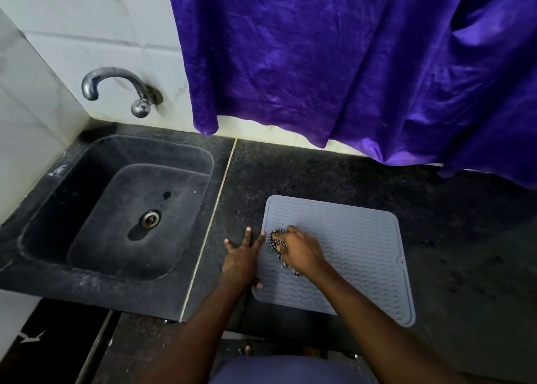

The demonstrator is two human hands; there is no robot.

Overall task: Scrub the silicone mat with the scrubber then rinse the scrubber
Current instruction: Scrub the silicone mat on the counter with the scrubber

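Scrubber pressed onto mat by closed right hand; left hand splayed flat at its edge.

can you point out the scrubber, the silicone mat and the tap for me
scrubber (274, 242): head view, on the checkered part showing left of the right hand.
silicone mat (357, 238): head view, on its bare wavy centre.
tap (116, 75): head view, on the top of the curved spout.

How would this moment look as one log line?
phase: scrubbing | right hand: presses scrubber on silicone mat | left hand: flat, steadying mat edge | tap: off
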